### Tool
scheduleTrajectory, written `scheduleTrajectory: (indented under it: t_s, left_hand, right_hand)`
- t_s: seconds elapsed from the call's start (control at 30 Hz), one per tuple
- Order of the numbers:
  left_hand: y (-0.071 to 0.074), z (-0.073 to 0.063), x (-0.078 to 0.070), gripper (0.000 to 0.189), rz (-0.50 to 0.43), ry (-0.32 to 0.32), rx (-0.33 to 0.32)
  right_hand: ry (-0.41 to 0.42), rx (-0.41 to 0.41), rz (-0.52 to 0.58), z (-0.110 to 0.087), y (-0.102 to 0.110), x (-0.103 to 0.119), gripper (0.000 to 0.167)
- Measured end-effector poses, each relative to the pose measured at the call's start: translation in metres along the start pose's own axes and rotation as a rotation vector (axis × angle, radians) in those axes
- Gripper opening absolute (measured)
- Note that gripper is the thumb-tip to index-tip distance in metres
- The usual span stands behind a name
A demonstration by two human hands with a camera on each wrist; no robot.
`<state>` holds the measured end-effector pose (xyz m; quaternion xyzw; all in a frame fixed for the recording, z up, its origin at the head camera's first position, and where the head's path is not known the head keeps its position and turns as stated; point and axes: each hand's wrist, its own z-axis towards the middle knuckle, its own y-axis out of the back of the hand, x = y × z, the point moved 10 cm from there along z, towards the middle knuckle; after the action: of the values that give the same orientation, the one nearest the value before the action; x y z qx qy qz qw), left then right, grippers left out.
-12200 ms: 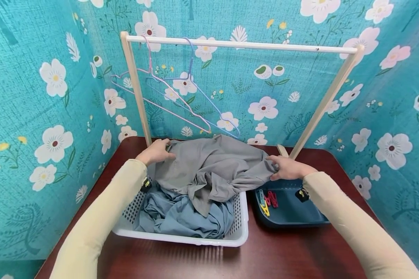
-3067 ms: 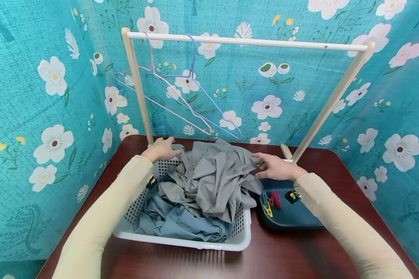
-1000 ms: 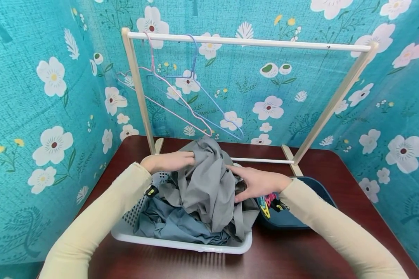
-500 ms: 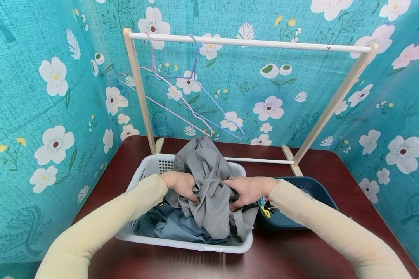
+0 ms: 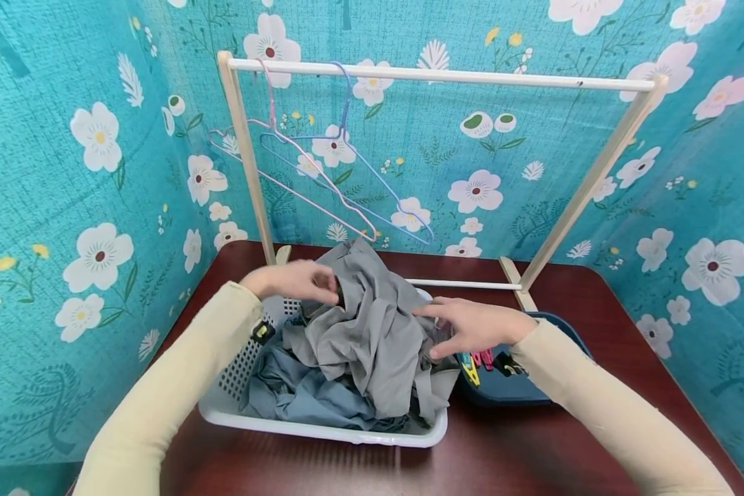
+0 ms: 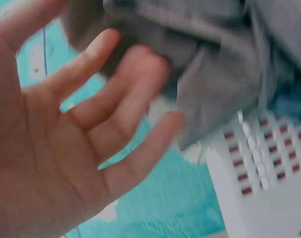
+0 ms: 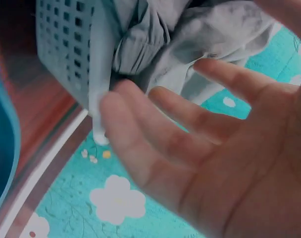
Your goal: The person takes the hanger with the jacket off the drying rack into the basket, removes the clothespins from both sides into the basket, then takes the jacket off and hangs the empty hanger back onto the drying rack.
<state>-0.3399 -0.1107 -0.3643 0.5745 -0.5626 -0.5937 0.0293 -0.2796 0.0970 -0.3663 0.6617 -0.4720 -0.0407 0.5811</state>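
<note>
A crumpled grey garment (image 5: 372,337) lies heaped in the white basket (image 5: 273,424), with part of it spilling over the right rim. Beneath its front edge shows a blue-grey cloth (image 5: 310,396). My left hand (image 5: 294,281) hovers at the heap's upper left, fingers loosely bent; the left wrist view shows its palm (image 6: 51,148) bare, with the garment (image 6: 215,89) just past the fingers. To the right of the heap is my right hand (image 5: 474,324), fingers spread and holding nothing. In the right wrist view its fingertips are near the basket wall (image 7: 98,59); contact is unclear.
Behind the basket stands a wooden rack with a white rail (image 5: 440,74). A pink hanger (image 5: 322,176) and a blue hanger (image 5: 378,182) hang at its left. A dark blue tray (image 5: 514,393) with colored clothespins (image 5: 471,368) sits right of the basket.
The grey garment, spread out between my hands earlier, is now bunched in the basket. Half a second ago both hands pressed into it; since then they have lifted and moved apart.
</note>
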Motion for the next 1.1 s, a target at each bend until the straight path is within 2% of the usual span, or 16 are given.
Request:
scheduleTrajectory:
  t_s: [0.07, 0.13, 0.2, 0.27, 0.3, 0.37, 0.43, 0.5, 0.57, 0.7, 0.83, 0.9, 1.0, 1.07, 1.1]
  left_hand:
    - [0.020, 0.001, 0.011, 0.029, 0.015, 0.043, -0.115]
    - [0.032, 0.005, 0.026, 0.039, 0.012, 0.112, -0.195]
    - [0.034, 0.011, 0.041, 0.057, -0.011, 0.172, -0.221]
    - [0.030, 0.020, 0.051, 0.075, -0.074, 0.206, -0.202]
    - [0.026, 0.023, 0.055, 0.081, -0.136, 0.219, -0.183]
    - [0.022, 0.030, 0.056, 0.087, -0.257, 0.226, -0.163]
    - [0.021, 0.035, 0.051, 0.089, -0.341, 0.210, -0.171]
    - [0.021, 0.038, 0.043, 0.089, -0.386, 0.195, -0.190]
    - [0.022, 0.041, 0.035, 0.090, -0.385, 0.182, -0.211]
    - [0.024, 0.043, 0.020, 0.087, -0.324, 0.181, -0.246]
    - [0.024, 0.039, 0.007, 0.074, -0.236, 0.160, -0.238]
    - [0.025, 0.033, -0.003, 0.065, -0.147, 0.095, -0.218]
    - [0.025, 0.021, -0.022, 0.047, 0.023, -0.064, -0.200]
    - [0.020, 0.011, -0.035, 0.039, 0.120, -0.166, -0.185]
    - [0.016, 0.007, -0.038, 0.038, 0.163, -0.194, -0.175]
  right_hand:
    - [-0.038, 0.029, 0.024, -0.006, -0.004, -0.005, 0.083]
    - [-0.077, 0.057, 0.061, -0.010, -0.010, -0.010, 0.091]
    - [-0.101, 0.073, 0.095, -0.012, -0.017, -0.012, 0.099]
    - [-0.094, 0.070, 0.116, -0.012, -0.021, -0.012, 0.104]
    - [-0.083, 0.069, 0.125, -0.011, -0.023, -0.012, 0.106]
    - [-0.058, 0.072, 0.144, -0.010, -0.028, -0.010, 0.110]
    - [-0.031, 0.070, 0.152, -0.009, -0.031, -0.007, 0.112]
    - [-0.004, 0.054, 0.109, -0.008, -0.032, -0.005, 0.111]
    - [0.026, 0.014, 0.026, -0.007, -0.030, -0.002, 0.104]
    - [0.095, -0.060, -0.129, -0.004, -0.027, 0.003, 0.070]
    - [0.192, -0.079, -0.126, -0.004, -0.022, 0.006, 0.047]
    - [0.232, -0.092, -0.092, -0.004, -0.016, 0.006, 0.039]
    - [0.273, -0.143, -0.072, -0.003, -0.003, 0.009, 0.028]
    - [0.257, -0.192, -0.078, 0.001, 0.004, 0.007, 0.024]
    - [0.249, -0.216, -0.088, 0.003, 0.007, 0.008, 0.023]
